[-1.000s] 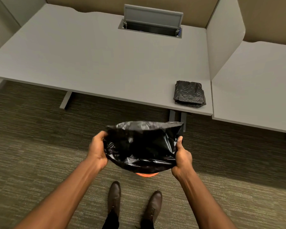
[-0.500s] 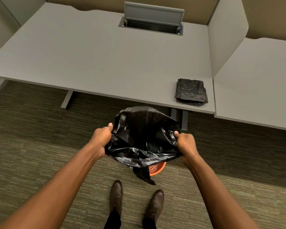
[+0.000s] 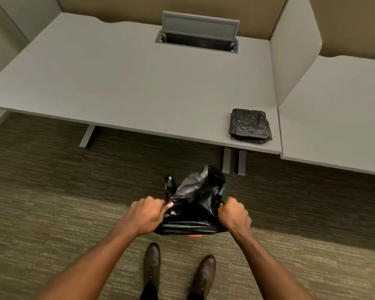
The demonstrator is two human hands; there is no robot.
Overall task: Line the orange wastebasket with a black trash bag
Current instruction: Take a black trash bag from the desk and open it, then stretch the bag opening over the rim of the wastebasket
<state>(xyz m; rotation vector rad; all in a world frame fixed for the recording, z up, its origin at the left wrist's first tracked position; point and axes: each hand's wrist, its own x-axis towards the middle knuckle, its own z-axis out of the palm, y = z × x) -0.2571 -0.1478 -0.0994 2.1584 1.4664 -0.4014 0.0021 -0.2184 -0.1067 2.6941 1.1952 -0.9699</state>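
A black trash bag (image 3: 195,204) hangs crumpled between my hands, low over the carpet in front of my shoes. My left hand (image 3: 146,214) grips its left edge in a closed fist. My right hand (image 3: 234,215) grips the right edge the same way. The bag covers almost all of the orange wastebasket (image 3: 195,235); only a thin orange sliver of it shows under the bag's near edge. The bag's far side bunches upward, glossy and wrinkled.
A grey desk (image 3: 128,87) stands just beyond, with a folded stack of black bags (image 3: 249,126) near its front right corner and an open cable hatch (image 3: 198,40) at the back. Desk legs (image 3: 234,162) stand right behind the bag. A white divider (image 3: 294,50) separates a second desk at right.
Both hands have moved down and away from me with the bag, which has dropped lower over the wastebasket. More orange showed half a second ago; now only a sliver remains visible.
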